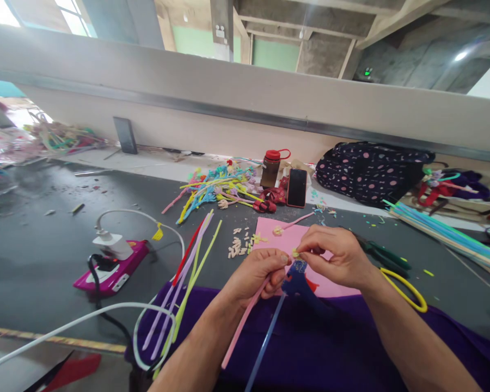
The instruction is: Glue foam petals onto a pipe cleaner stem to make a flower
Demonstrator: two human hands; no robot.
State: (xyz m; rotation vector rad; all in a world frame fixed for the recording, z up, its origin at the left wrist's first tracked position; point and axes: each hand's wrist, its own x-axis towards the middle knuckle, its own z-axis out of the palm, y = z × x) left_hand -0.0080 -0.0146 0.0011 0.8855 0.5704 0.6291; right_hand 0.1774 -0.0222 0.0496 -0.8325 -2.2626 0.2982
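Observation:
My left hand (265,269) is closed around a pink fuzzy stem (245,324), which slants down toward me. Fingertips of my right hand (337,253) pinch a small pale yellow piece (295,253) close to the stem's upper end. Just below both hands is a blue glue gun (296,280) with an orange-red part, and a translucent glue stick (265,348) sticks out of it. Beneath lies a pink sheet (265,228), bearing another pink stem (296,222) with a cream cluster at its end. Short cream pieces (237,247) are scattered left of the sheet.
Loose purple, red and yellow-green stems (188,277) lie left, beside a magenta power strip (118,272) with white cables. Behind are a colourful stem pile (220,188), a bottle (271,170), a phone (296,188) and a dotted bag (367,171). Dark-handled pliers (386,256) sit right.

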